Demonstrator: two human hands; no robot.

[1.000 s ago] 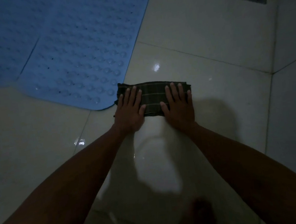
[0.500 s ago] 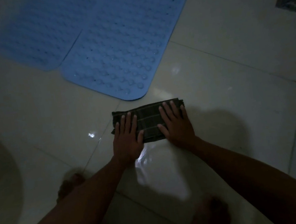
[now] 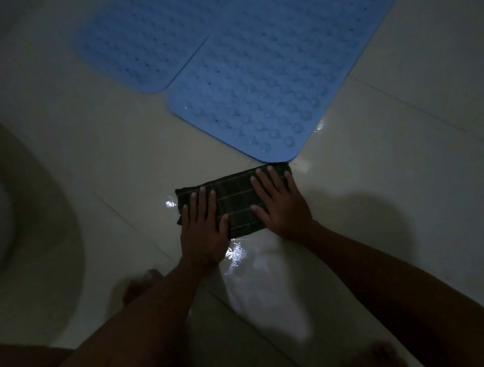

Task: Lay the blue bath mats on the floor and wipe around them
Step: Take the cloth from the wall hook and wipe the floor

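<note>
Both blue rubbery bath mats are down flat already, the right one (image 3: 268, 76) overlapping the left one (image 3: 142, 41) at the far side of the glossy cream tile floor (image 3: 410, 150). The left hand (image 3: 202, 228) and right hand (image 3: 281, 201) are pressed flat, fingers spread, on a folded dark plaid cloth (image 3: 234, 205) just touching the near mat corner. They're gripping nothing, just pushing. The cloth looks soft and limp, and the wet tile probably slick, so press from the top. No readable writing anywhere.
</note>
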